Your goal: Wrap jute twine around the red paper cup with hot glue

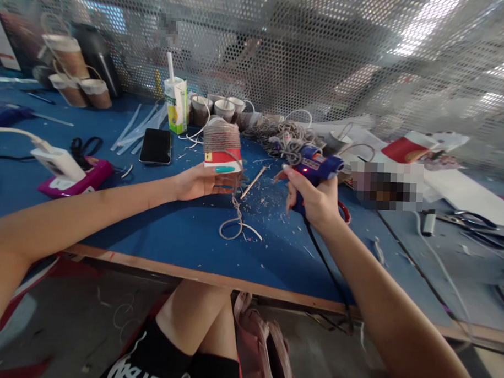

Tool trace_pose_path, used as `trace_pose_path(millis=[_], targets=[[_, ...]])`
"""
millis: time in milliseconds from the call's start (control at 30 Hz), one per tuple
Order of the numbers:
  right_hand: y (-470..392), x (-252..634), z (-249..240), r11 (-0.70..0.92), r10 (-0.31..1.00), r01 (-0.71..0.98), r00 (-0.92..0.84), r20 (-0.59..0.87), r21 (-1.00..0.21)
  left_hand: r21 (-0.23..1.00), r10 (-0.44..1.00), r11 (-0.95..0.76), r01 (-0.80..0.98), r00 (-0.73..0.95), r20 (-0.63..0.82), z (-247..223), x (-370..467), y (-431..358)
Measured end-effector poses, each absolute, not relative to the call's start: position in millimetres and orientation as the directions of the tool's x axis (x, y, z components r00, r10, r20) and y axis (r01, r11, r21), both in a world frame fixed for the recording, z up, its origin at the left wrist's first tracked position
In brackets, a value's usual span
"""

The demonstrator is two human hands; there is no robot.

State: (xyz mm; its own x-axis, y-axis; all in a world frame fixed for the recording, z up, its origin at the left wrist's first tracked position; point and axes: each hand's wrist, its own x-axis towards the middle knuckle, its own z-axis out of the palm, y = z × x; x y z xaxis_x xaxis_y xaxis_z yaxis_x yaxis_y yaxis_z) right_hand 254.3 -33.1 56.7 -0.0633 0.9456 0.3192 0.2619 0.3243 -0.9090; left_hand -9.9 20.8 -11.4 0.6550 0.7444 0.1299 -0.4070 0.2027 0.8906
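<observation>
My left hand (205, 182) is closed around the lower part of a red and white paper cup (223, 156), tilted a little above the table. Grey cord (222, 134) is wound round the cup's upper half, and its loose tail (237, 213) hangs past my fingers to a loop on the table. In my right hand (318, 199) is a blue glue gun (319, 165) with a small red light lit on its side. Its black cable runs down over the table edge. The glue gun's nozzle points toward the cup, apart from it; the tangle of cord behind partly blends with it.
A thin wooden stick (253, 182) lies between my hands among scraps. Behind stand a drink carton (176, 106), several cord-wrapped cups (224, 110) and a heap of grey cord (278, 136). A phone (156, 146) and purple power strip (76, 180) lie left, scissors (469, 221) right.
</observation>
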Motion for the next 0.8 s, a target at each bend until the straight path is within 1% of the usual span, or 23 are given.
trace_pose_path(millis=[67,167,267,500,633,800], targets=[[-38.9,250.2,58.1,0.345,0.937,0.164,-0.112,0.33,-0.924,0.901,0.718,0.185,-0.392,0.68,0.148,-10.0,-9.4,20.4],[-43.8,248.8,59.3,0.363,0.927,0.114,-0.145,0.346,-0.925,0.91,0.714,0.159,-0.384,0.681,0.163,-9.1,-9.1,20.7],[-44.4,250.8,56.2,0.368,0.924,0.138,-0.17,0.344,-0.92,0.916,0.72,0.143,-0.375,0.675,0.164,-10.6,-9.6,22.0],[-44.2,253.5,44.6,0.316,0.937,0.221,-0.225,0.267,-0.922,0.906,0.739,0.159,-0.392,0.656,0.154,-12.4,-9.2,20.9],[-45.4,252.1,44.5,0.335,0.927,0.235,-0.256,0.274,-0.913,0.906,0.753,0.159,-0.391,0.642,0.145,-11.8,-8.5,18.9],[-46.2,248.3,47.6,0.346,0.925,0.242,-0.247,0.287,-0.907,0.919,0.753,0.143,-0.368,0.643,0.14,-13.4,-9.3,19.7]])
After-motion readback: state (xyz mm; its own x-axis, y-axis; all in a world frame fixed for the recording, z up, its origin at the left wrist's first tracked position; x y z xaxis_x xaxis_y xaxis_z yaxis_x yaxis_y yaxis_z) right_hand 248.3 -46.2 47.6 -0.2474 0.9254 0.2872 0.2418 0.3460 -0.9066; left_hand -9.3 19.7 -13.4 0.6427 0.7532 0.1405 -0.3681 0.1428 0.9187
